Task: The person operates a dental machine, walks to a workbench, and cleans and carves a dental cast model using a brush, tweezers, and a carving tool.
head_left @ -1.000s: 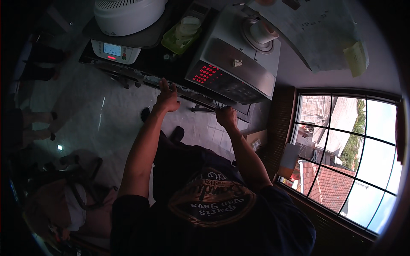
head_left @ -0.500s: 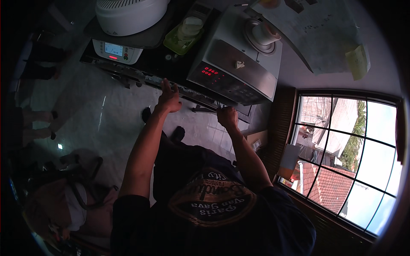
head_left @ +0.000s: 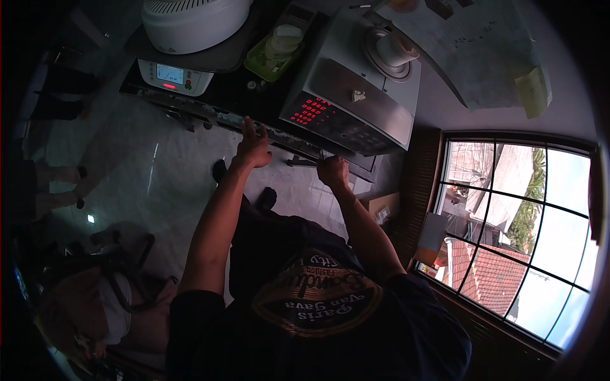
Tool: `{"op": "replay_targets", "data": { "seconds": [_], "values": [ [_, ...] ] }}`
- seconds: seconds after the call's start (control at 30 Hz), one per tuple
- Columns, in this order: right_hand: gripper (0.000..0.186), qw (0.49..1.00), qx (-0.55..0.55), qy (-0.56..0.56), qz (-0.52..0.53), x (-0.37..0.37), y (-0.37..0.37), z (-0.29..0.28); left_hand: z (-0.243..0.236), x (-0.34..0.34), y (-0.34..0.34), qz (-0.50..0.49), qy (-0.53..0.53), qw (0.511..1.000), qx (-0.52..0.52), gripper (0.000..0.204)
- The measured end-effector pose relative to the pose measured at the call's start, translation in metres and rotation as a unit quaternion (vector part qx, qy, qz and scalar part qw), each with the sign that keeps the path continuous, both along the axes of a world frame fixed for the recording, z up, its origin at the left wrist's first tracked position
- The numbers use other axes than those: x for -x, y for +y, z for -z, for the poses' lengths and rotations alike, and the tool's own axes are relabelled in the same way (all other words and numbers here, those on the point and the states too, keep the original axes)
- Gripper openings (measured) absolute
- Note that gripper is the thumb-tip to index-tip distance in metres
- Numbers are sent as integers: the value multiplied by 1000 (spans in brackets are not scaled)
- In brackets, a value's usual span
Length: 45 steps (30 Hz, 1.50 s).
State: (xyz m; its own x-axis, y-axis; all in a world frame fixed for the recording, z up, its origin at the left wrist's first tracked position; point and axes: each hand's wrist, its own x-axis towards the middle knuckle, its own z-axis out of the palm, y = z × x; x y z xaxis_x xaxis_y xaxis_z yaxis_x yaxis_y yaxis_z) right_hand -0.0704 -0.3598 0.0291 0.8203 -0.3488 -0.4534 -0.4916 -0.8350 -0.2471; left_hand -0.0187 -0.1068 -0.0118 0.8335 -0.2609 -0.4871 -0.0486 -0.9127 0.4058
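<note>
My left hand (head_left: 253,149) has its fingers spread at the front edge of the dark table (head_left: 225,89), seemingly touching it. My right hand (head_left: 333,170) is closed at that edge, just below a steel machine (head_left: 356,76) with red digit displays; what its fingers hold is too small to make out. A white cup-like piece (head_left: 393,51) stands on the machine's round top plate. To the left, a white instrument with a blue screen (head_left: 179,76) carries a large white round housing (head_left: 190,25). Between them lies a green tray (head_left: 253,57) with pale items.
People's legs (head_left: 57,184) show at the left, and a seated person in pink (head_left: 76,305) by a dark chair at the lower left. A cardboard box (head_left: 379,204) stands on the floor right of the table, beside a gridded window (head_left: 508,236). A sheet (head_left: 470,57) overhangs at upper right.
My right hand has shifted slightly to the left, still closed. My left hand stays spread at the edge. The view has shifted very slightly, and the lit digits flicker between frames.
</note>
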Motion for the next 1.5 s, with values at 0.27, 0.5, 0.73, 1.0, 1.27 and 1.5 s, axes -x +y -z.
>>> {"op": "replay_targets", "data": {
  "seconds": [0.27, 0.5, 0.73, 1.0, 1.27, 1.5],
  "values": [
    [36, 999, 15, -6, -34, 3, -8, 16, -1, -1, -1, 6, -7, 1000, 0, 100],
    [36, 1000, 2, -1, -24, 9, -10, 11, 3, 0, 2, 4, -13, 1000, -1, 99],
    [34, 997, 14, -68, -21, 15, -16, 3, -2, 0, 1, 1, -5, 1000, 3, 100],
    [34, 994, 21, -107, -25, 20, -24, 14, -3, 0, 0, 3, -3, 1000, -3, 99],
    [32, 995, 29, -93, -1, 13, -13, 6, -2, -1, 2, -4, -4, 1000, -3, 98],
    [34, 994, 37, -42, -90, 17, -28, 15, -3, 0, 2, 4, 2, 1000, -1, 100]
  ]
}}
